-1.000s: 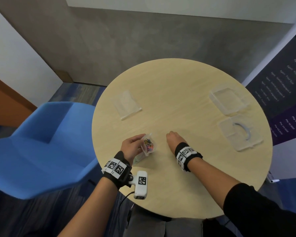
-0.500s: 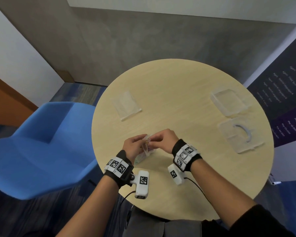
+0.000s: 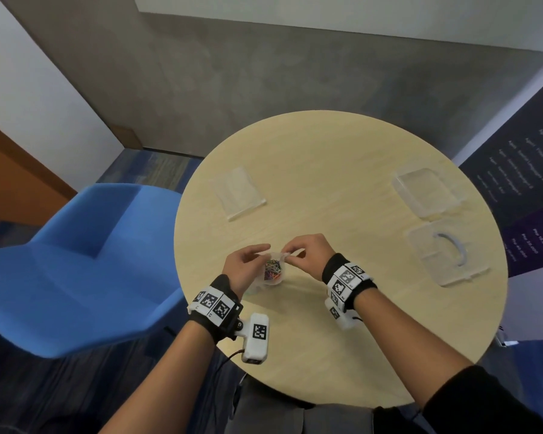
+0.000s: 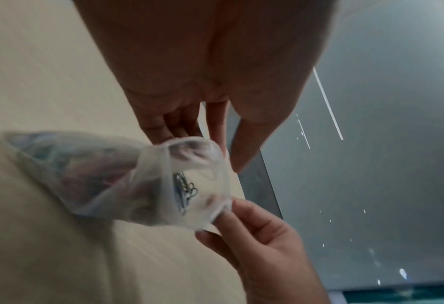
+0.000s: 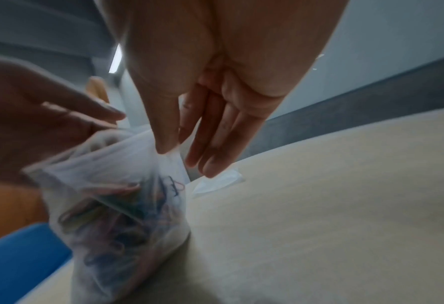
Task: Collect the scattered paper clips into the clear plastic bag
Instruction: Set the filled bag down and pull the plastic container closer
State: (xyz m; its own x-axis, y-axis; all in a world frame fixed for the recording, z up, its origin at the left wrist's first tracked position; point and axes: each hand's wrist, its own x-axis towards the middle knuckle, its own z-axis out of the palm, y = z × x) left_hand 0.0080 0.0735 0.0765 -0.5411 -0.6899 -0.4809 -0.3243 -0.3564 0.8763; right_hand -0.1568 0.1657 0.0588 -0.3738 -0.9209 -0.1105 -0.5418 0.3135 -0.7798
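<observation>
Bag (image 3: 271, 270) pinched between both hands

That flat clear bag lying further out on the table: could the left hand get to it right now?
Probably not at once. The left hand is busy holding the clip bag, which the right hand pinches too. The flat bag lies apart with bare table between, so the path looks free once the hand lets go.

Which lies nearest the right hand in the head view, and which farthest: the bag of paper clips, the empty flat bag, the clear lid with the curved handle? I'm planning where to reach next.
1. Bag of paper clips: pinched by the right hand at its mouth.
2. Clear lid with the curved handle: off to the right.
3. Empty flat bag: far left of the table.
</observation>
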